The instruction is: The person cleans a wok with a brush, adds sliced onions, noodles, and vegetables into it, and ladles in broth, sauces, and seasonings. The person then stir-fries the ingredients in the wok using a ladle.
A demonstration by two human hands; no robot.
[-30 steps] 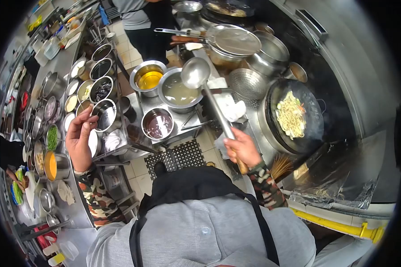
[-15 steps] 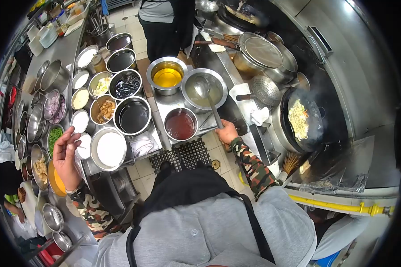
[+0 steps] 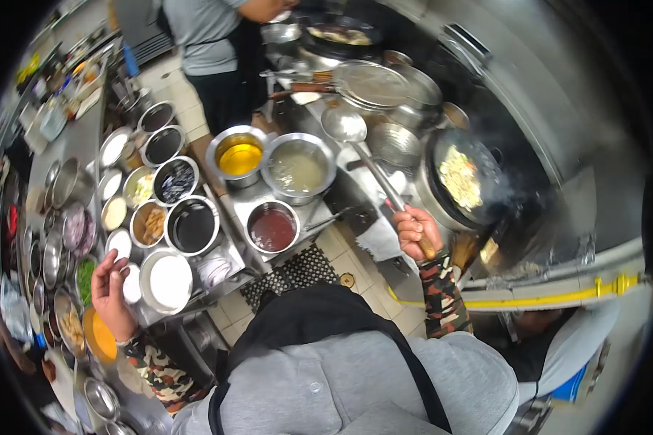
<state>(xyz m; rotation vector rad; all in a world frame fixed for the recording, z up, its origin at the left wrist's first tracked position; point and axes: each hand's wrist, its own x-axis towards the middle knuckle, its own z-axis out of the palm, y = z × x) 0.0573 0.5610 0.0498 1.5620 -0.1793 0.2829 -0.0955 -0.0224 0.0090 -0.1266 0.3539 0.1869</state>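
My right hand (image 3: 417, 230) is wrapped round the wooden-ended handle of a ladle (image 3: 344, 126). The ladle's metal bowl is over the stove side, near a round perforated strainer (image 3: 395, 146). To the right of the ladle stands a steaming wok (image 3: 492, 172) holding pale food (image 3: 460, 178) with bits of orange and green. Left of the ladle is a metal pot (image 3: 329, 176) of cloudy liquid. My left hand (image 3: 112, 296) hovers beside a bowl of white contents (image 3: 167, 281), fingers apart and nothing visible in them.
Pots of yellow liquid (image 3: 241, 156) and red sauce (image 3: 272, 226) share the middle counter. Several ingredient bowls crowd the left. A co-worker (image 3: 204, 43) stands ahead by another wok (image 3: 341, 35). A yellow pipe (image 3: 551, 293) runs along the stove's near edge.
My right hand has lifted the ladle out of the pot of cloudy liquid and carried it right toward the wok. My left hand stays open near the bowls. The view has shifted.
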